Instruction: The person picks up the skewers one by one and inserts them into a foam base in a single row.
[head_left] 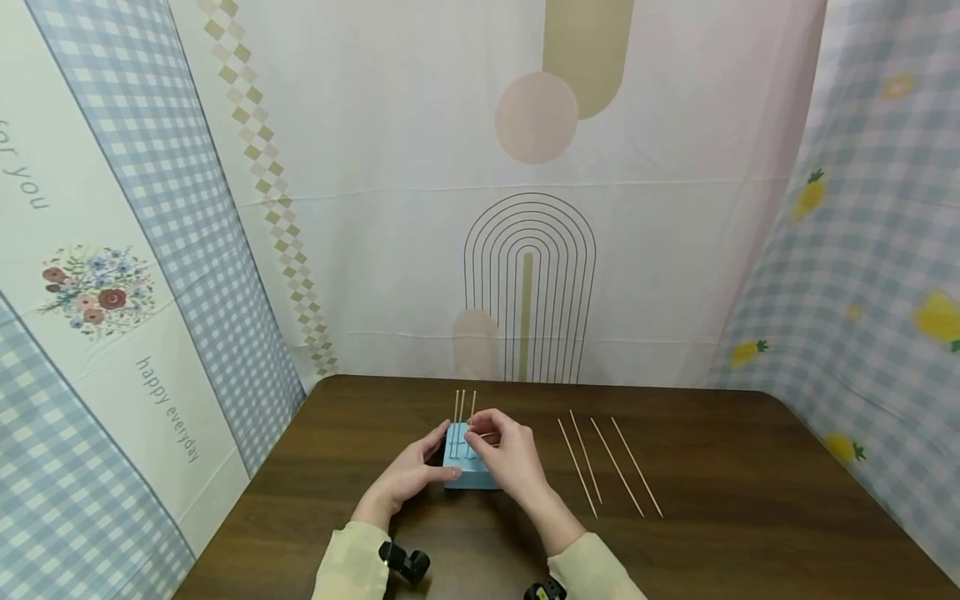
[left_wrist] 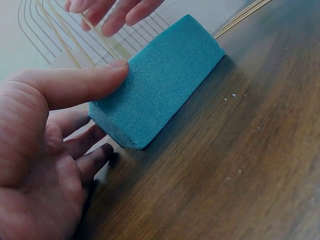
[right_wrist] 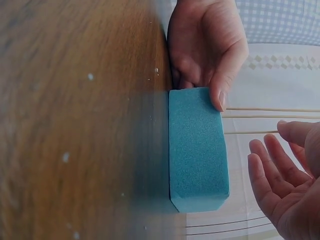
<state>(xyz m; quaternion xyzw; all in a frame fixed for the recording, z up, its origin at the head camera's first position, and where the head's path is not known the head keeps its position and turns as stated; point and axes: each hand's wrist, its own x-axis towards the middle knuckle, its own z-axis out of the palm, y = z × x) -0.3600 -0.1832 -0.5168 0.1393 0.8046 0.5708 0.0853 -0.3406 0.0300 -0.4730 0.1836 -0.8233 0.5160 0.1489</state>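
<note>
A light blue foam block (head_left: 472, 478) lies on the table with three thin wooden sticks (right_wrist: 280, 109) standing up from its top. My left hand (head_left: 411, 473) holds the block at its left end, the thumb on the near top edge and the fingers round the side. Above the block, my right hand (head_left: 516, 454) pinches the rightmost upright stick (right_wrist: 250, 132) between thumb and forefinger, the other fingers spread loosely. In the left wrist view, the block's near face (left_wrist: 160, 85) shows plainly. The lower ends of the sticks are hidden in or behind the block.
Several loose wooden sticks (head_left: 617, 467) lie side by side on the brown table (head_left: 720, 483), right of the block. White crumbs (right_wrist: 90, 76) dot the tabletop near the block. A patterned cloth (head_left: 390, 275) hangs behind the table, with checked cloths at both sides.
</note>
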